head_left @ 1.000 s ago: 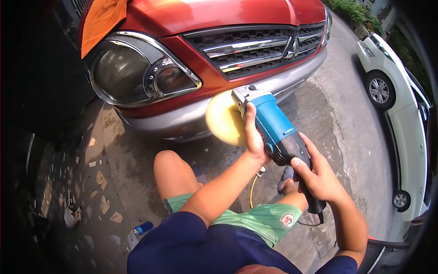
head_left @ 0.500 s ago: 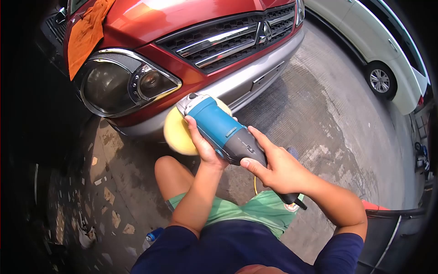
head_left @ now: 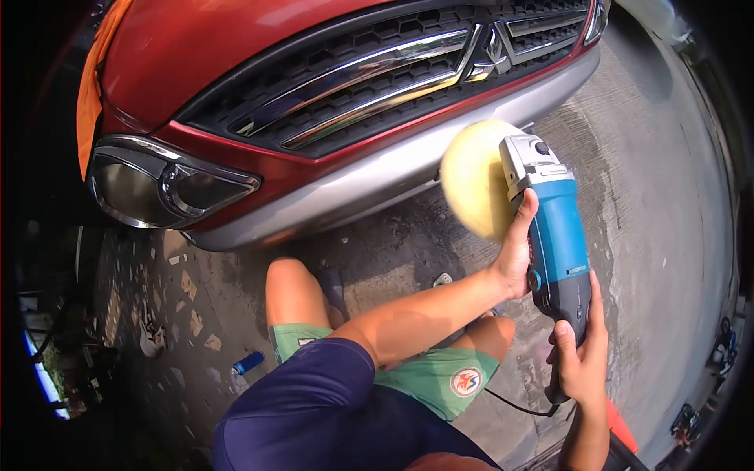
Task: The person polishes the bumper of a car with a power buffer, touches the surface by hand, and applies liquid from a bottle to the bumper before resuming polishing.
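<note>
Both my hands hold a teal and black angle polisher (head_left: 559,228) out to the right in front of the car. My left hand (head_left: 516,247) is wrapped under the body near its silver head, thumb up along the side. My right hand (head_left: 583,357) grips the black rear handle, with the cord trailing down below it. The round yellow foam pad (head_left: 477,179) on the head faces the car's silver bumper (head_left: 345,184) and overlaps it in this view. Its edge looks smeared, as if turning.
The red car's chrome grille (head_left: 377,78) and headlight (head_left: 169,184) are ahead and left, an orange cloth (head_left: 91,102) hanging at the hood's side. A blue can (head_left: 249,363) lies on the concrete floor (head_left: 212,298), among scattered pale patches. Motorbikes stand far right.
The polisher and both hands have swung right, away from the headlight side toward the bumper's far part, and the tool now stands more upright. My view has turned too; the white car has left it.
</note>
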`<state>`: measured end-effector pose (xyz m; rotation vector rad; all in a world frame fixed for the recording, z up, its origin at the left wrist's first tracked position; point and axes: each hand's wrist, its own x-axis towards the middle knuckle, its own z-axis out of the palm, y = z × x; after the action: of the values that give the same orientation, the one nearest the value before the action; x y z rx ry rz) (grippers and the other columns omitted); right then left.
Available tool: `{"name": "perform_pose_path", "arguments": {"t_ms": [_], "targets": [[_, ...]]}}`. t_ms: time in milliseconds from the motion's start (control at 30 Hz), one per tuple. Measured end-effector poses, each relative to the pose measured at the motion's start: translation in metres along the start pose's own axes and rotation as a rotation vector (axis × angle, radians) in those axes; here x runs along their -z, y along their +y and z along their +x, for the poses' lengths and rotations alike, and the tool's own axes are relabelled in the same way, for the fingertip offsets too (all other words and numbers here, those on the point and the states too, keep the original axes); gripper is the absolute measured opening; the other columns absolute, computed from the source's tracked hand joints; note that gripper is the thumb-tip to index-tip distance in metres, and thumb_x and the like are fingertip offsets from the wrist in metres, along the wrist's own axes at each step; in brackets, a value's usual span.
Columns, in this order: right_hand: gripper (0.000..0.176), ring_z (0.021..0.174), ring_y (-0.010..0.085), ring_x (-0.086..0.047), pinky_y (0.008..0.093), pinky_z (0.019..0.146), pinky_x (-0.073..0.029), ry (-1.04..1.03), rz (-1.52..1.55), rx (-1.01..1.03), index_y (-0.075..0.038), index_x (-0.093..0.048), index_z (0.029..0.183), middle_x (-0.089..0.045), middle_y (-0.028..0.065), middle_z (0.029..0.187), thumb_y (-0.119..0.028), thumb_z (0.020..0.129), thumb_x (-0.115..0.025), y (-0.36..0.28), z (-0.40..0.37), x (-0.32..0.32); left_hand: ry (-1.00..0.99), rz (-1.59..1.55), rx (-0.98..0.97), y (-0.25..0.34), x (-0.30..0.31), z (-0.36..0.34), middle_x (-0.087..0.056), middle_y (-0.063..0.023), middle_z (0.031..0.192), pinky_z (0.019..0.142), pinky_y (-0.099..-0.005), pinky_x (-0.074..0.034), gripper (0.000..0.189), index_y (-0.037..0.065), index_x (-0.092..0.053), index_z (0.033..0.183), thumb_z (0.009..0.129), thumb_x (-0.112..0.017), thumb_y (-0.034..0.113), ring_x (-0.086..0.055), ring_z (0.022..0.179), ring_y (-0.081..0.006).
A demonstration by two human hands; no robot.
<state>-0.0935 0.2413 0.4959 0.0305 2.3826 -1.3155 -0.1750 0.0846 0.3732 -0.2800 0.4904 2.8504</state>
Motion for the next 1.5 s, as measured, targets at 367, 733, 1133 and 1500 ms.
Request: {"name": "perform_pose_path", "arguments": {"t_ms": [367,733,1133,1500], "targets": [[0.097,0.092,0.0537,-0.075,0.0535,0.083,-0.060,-0.523,-0.107,0.341,0.003,-0.017,0.169,-0.073,0.0375,0.105,-0.030,0.099,-0.076,-0.017,0.006,-0.016,0.818,0.233,-0.388,0.059,-0.020,-0.132,-0.066,-0.0141,0.117,0.087,-0.0400,-0.063,0.057,0.006,-0.048,0.140,0.097,-0.075,0.032,-0.070,0.100,-0.0241],[0.098,0.086,0.0578,-0.073,0.0606,0.077,-0.059,-0.515,-0.313,0.229,-0.002,-0.015,0.171,-0.075,0.0353,0.096,-0.041,0.101,-0.071,-0.062,0.084,0.085,0.710,0.079,-0.259,0.046,-0.061,-0.017,-0.069,-0.0111,0.110,0.085,-0.0420,-0.064,0.060,0.004,-0.058,0.133,0.096,-0.072,0.049,-0.072,0.095,-0.0236],[0.085,0.093,0.0492,-0.077,0.0520,0.083,-0.060,-0.333,-0.365,0.157,-0.004,-0.026,0.169,-0.075,0.0352,0.107,-0.031,0.103,-0.072,-0.084,0.139,0.160,0.624,0.019,-0.243,0.022,-0.106,0.111,-0.066,-0.0154,0.116,0.080,-0.0456,-0.065,0.078,0.002,-0.049,0.143,0.088,-0.084,0.044,-0.071,0.100,-0.0254],[0.095,0.086,0.0548,-0.075,0.0574,0.085,-0.060,-0.824,-0.408,0.278,-0.009,-0.017,0.172,-0.075,0.0350,0.095,-0.044,0.102,-0.071,-0.136,0.117,0.040,0.937,-0.041,-0.505,0.106,-0.074,-0.072,-0.070,-0.0116,0.107,0.088,-0.0430,-0.062,0.062,0.006,-0.062,0.126,0.097,-0.068,0.060,-0.073,0.095,-0.0255]]}}
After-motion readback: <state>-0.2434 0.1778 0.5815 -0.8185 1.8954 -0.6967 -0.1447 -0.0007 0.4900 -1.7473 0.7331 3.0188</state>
